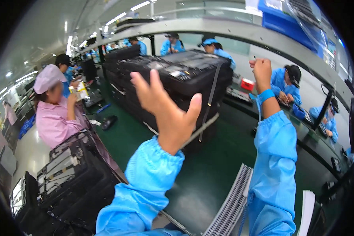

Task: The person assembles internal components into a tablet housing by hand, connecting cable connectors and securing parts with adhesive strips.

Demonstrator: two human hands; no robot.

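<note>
My left hand point(167, 110) is raised with fingers spread and nothing in it. Behind it rises a tall stack of black trays point(145, 84), with a grey strap point(212, 90) hanging down its side. My right hand point(262, 72) is held up, fingers curled in a pinch. A tiny dark tip shows above those fingers; what it belongs to cannot be made out. Around my right wrist goes a blue wrist strap point(266, 95) with a cord running down. Between my forearms, a light tray with rows of small dark parts point(229, 202) lies on the green table point(192, 181).
More black trays point(74, 179) holding flat parts stand at lower left, near a person in pink point(55, 114). A black computer mouse point(109, 122) lies on the table. A metal shelf rail point(224, 31) crosses overhead. Several people in blue work beyond; a red box point(246, 84) sits there.
</note>
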